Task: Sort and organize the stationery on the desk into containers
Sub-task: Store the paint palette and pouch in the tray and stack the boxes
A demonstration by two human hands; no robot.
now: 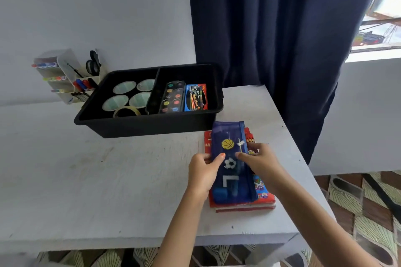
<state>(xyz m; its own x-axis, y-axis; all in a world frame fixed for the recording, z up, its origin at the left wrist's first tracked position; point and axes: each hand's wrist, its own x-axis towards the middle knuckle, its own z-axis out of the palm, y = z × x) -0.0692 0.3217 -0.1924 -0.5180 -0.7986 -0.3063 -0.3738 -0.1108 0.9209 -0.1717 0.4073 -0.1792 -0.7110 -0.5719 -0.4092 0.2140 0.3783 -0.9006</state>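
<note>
Both hands, left hand (202, 172) and right hand (259, 163), grip a blue mesh pencil pouch (233, 164) lying on red boxes (243, 202) beside a black tray (149, 123).

The pouch (230, 179) hides most of the red stack (243, 206) under it. The wall of the tray (152, 125) covers the lower part of the tape roll (137, 111). The print on the colour box (196, 97) is too blurred to read.

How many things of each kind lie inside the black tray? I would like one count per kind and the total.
In the black tray:
Round pale dishes: 4
Tape roll: 1
Paint palette: 1
Box of colours: 1
Total: 7
</note>
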